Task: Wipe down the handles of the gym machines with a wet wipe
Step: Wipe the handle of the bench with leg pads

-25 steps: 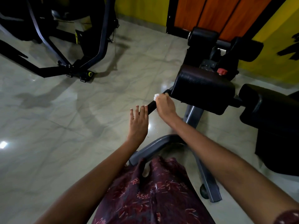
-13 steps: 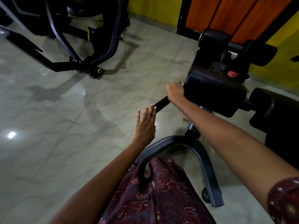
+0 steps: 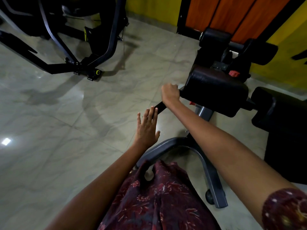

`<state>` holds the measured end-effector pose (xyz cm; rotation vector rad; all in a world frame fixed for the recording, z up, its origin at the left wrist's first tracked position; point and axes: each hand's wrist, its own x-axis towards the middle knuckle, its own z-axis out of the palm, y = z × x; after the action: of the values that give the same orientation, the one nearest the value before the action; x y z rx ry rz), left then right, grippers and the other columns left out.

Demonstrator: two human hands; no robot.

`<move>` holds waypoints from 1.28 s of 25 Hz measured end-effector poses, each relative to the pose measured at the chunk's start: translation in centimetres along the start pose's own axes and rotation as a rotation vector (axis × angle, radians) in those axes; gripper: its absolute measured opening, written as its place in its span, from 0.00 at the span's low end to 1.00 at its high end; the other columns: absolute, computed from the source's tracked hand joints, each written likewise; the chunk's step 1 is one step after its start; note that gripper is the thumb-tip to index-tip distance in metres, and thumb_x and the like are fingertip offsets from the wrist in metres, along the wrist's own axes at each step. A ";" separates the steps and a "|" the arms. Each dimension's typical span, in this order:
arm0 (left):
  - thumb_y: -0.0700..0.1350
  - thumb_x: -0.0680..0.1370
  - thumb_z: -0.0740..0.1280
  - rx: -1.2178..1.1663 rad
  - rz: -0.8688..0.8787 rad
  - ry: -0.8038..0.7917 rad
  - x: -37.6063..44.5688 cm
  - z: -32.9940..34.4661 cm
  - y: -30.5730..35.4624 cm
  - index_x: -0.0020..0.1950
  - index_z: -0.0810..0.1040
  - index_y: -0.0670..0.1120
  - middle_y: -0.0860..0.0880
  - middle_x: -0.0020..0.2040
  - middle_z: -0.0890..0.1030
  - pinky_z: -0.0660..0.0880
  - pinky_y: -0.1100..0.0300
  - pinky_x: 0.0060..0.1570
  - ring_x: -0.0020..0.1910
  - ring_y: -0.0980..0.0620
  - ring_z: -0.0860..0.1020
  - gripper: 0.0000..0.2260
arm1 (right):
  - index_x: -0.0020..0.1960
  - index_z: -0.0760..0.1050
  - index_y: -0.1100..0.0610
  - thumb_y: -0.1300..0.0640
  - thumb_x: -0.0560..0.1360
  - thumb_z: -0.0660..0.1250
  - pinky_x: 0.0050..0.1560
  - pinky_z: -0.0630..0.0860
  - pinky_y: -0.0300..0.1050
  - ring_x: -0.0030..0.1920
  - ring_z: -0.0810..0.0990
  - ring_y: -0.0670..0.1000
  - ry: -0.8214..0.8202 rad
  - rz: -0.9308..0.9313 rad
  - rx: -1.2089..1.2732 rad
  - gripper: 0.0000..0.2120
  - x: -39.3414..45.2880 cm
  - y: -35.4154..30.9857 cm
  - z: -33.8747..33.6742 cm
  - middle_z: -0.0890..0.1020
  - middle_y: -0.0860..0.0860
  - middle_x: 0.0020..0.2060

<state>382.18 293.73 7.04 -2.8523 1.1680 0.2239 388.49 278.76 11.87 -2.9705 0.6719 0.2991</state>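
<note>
A black handle bar (image 3: 159, 106) sticks out to the lower left from a gym bench machine with a black pad (image 3: 214, 90). My right hand (image 3: 170, 93) is closed around the upper part of that handle, next to the pad; the wet wipe is hidden inside the fist. My left hand (image 3: 147, 128) hovers open with fingers apart, its fingertips close to the free lower end of the handle, holding nothing.
The machine's grey curved base (image 3: 204, 161) with a small wheel (image 3: 209, 197) lies on the tiled floor by my legs. Another black machine frame (image 3: 78, 63) stands at the upper left. Black roller pads (image 3: 216, 37) and an orange door (image 3: 232, 15) are behind.
My right hand has slid up the handle towards the pad, and the white wipe seen a second ago is now covered by the fist. My left hand stays open near the handle's end.
</note>
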 end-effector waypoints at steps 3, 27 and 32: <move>0.57 0.77 0.61 -0.052 0.014 -0.076 0.0 -0.5 -0.1 0.76 0.38 0.41 0.43 0.78 0.44 0.46 0.42 0.72 0.76 0.44 0.47 0.41 | 0.58 0.75 0.64 0.69 0.77 0.54 0.55 0.73 0.49 0.61 0.73 0.60 0.009 -0.028 -0.031 0.15 -0.4 1.2 0.5 0.78 0.60 0.57; 0.64 0.73 0.62 -0.100 0.038 -0.103 0.1 -0.8 -0.3 0.76 0.39 0.41 0.43 0.77 0.45 0.55 0.48 0.70 0.75 0.43 0.49 0.46 | 0.46 0.79 0.64 0.66 0.75 0.64 0.40 0.79 0.40 0.42 0.80 0.52 0.331 1.041 1.703 0.05 -4.7 2.4 5.7 0.82 0.59 0.48; 0.65 0.73 0.62 -0.079 0.049 -0.148 0.1 -1.2 -0.4 0.76 0.36 0.42 0.44 0.77 0.41 0.55 0.45 0.71 0.76 0.44 0.45 0.48 | 0.55 0.77 0.65 0.69 0.76 0.61 0.38 0.71 0.36 0.53 0.77 0.55 0.170 0.986 1.939 0.10 -3.7 3.7 4.7 0.80 0.56 0.46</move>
<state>382.69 293.84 8.22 -2.8171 1.2267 0.4852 382.84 277.56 7.92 -0.7371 1.2554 -0.3935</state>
